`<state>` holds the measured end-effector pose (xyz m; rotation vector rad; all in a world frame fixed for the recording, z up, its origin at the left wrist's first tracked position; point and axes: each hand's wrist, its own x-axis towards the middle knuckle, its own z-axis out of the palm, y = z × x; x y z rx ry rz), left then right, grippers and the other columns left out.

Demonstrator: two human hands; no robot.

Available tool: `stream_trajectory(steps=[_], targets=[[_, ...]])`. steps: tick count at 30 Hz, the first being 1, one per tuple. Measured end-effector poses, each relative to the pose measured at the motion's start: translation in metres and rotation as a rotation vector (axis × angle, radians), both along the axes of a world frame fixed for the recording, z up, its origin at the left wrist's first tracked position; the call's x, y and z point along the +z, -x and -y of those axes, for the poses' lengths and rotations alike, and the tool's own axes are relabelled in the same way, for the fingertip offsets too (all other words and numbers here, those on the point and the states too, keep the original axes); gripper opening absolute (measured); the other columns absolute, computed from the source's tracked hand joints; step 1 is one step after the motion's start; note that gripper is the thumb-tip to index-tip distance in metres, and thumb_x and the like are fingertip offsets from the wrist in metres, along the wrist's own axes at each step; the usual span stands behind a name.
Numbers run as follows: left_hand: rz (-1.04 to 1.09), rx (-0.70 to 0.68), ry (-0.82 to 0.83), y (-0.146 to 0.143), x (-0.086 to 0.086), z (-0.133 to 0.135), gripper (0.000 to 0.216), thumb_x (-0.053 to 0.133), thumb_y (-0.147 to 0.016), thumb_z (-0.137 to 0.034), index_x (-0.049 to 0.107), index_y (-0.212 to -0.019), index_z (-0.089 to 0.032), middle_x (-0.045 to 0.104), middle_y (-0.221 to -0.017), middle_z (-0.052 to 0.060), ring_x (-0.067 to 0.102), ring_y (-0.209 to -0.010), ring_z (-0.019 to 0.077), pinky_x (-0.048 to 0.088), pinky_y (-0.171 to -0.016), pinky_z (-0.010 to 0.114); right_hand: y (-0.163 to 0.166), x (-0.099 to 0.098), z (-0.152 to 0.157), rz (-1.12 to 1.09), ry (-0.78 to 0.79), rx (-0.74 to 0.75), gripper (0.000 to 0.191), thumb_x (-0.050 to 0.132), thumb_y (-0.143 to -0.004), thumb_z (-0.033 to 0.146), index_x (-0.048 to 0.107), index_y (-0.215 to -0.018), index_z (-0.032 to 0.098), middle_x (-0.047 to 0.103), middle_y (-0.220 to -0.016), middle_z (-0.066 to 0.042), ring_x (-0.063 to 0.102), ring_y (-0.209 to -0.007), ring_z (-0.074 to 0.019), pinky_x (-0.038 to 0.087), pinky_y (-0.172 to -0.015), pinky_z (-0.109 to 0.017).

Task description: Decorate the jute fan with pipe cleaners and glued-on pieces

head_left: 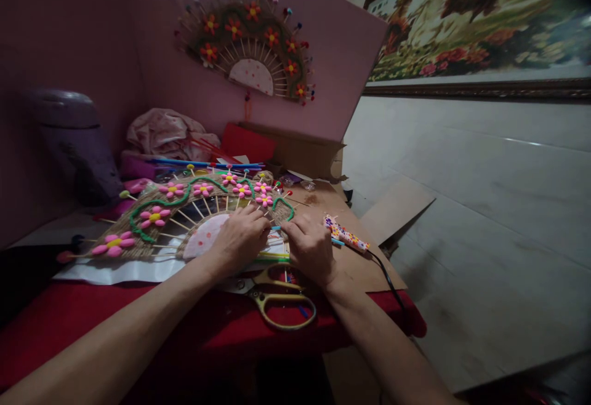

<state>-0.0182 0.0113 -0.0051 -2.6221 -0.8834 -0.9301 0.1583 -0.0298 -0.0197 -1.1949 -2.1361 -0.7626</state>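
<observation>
The flower-trimmed fan [202, 237], lying left of centre on the red-covered table [69, 303], looks light, stiff and fragile at its thin sticks [187, 216], so best held by its twine band [128, 229]; at its right, the left hand [242, 236] and right hand [308, 246] curl near a light blue rod [338, 242], grip hidden.

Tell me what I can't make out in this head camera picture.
Head view, left hand: its back hides any grip.
Head view, right hand: its back hides any grip.
Head view, flowered fan: both hands cover part of it.
Head view, scissors: left forearm hides the blade tips.
Head view, framed picture: top and right edges cut it.
</observation>
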Motion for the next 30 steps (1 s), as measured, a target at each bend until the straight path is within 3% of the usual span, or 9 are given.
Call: stream_trajectory(steps=[7,11,18,21,30], targets=[[0.356,-0.019,0.099,0.006,-0.002,-0.01,0.013,0.05,-0.082,-0.014,0.058,-0.071,-0.015,0.06,-0.07,0.004,0.053,-0.069,0.0154,0.042,-0.066,0.028,0.009,0.026,-0.008,0.09,-0.019,0.02,0.016,0.044,-0.086,0.012,0.059,-0.086,0.017,0.058,-0.075,-0.005,0.048,-0.075,-0.0167,0.032,-0.064,-0.027],[0.442,-0.032,0.145,0.009,-0.002,-0.013,0.008,0.053,-0.08,-0.014,0.06,-0.076,-0.015,0.062,-0.072,0.003,0.054,-0.067,0.0141,0.042,-0.063,0.026,0.02,0.04,-0.017,0.138,-0.008,0.055,0.017,0.042,-0.087,0.01,0.058,-0.083,0.015,0.057,-0.076,-0.005,0.047,-0.075,-0.0168,0.033,-0.063,-0.027],[0.419,0.045,0.065,0.01,0.004,-0.012,0.014,0.048,-0.084,-0.016,0.06,-0.077,-0.016,0.064,-0.079,0.006,0.055,-0.078,0.0176,0.044,-0.074,0.032,0.018,0.023,-0.031,0.064,-0.023,0.08,0.019,0.039,-0.087,0.01,0.057,-0.085,0.014,0.057,-0.077,-0.006,0.047,-0.076,-0.0179,0.036,-0.066,-0.028],[0.373,0.014,0.03,0.01,0.003,-0.01,0.015,0.048,-0.084,-0.016,0.06,-0.075,-0.016,0.065,-0.078,0.006,0.055,-0.078,0.0177,0.044,-0.076,0.033,0.014,0.018,-0.031,0.041,-0.041,0.09,0.017,0.041,-0.087,0.01,0.057,-0.084,0.015,0.056,-0.076,-0.006,0.047,-0.075,-0.0178,0.035,-0.066,-0.028],[0.201,0.044,0.01,0.005,-0.002,-0.007,0.017,0.049,-0.082,-0.013,0.061,-0.07,-0.016,0.063,-0.072,0.005,0.053,-0.074,0.0178,0.044,-0.07,0.031,0.016,0.014,-0.025,0.063,-0.021,0.095,0.017,0.039,-0.089,0.013,0.055,-0.083,0.016,0.057,-0.078,-0.006,0.048,-0.076,-0.0176,0.037,-0.068,-0.029]])
